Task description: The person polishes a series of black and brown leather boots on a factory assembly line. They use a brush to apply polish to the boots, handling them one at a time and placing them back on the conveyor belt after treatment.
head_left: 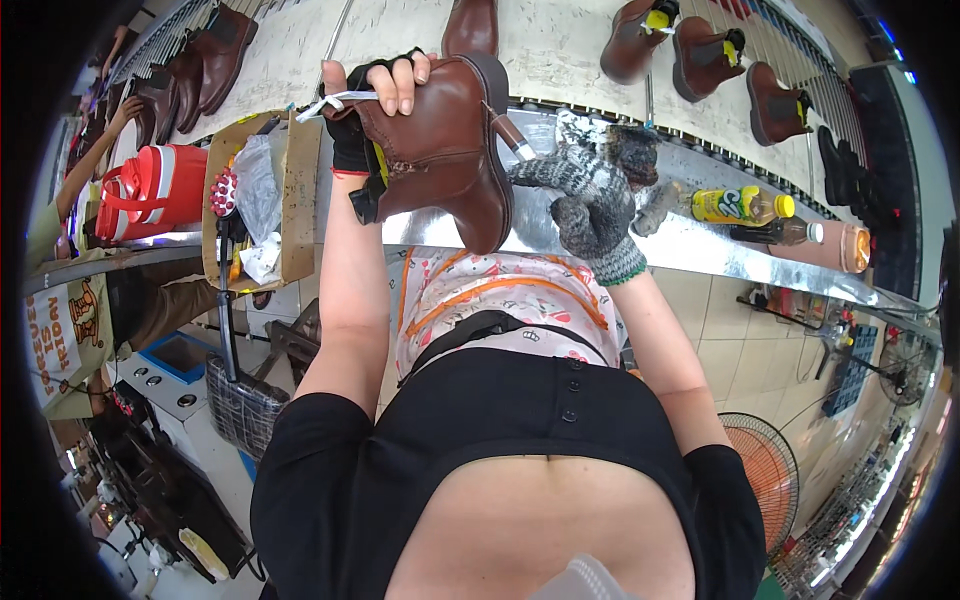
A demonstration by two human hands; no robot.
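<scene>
My left hand [396, 85], in a black fingerless glove, holds up a brown leather ankle boot [440, 150] on its side. The fingers grip its shaft, and a white strap [335, 103] hangs out beside them. Yellow lining shows at the opening. My right hand [592, 205] wears a grey knitted glove with dark stains. Its closed fingers hold a slim brown applicator with a whitish end [512, 137], whose thin tip meets the edge of the sole. Beyond my right fingers sits a dark, stained lump [632, 152], perhaps a sponge or cloth.
More brown boots [708, 55] stand on the pale conveyor [560, 50] ahead. A cardboard box [300, 200] with plastic and tissue sits left, beside a red jug [155, 190]. A yellow-labelled bottle [740, 206] lies on the metal ledge at right. Another person's arm [95, 160] reaches in at far left.
</scene>
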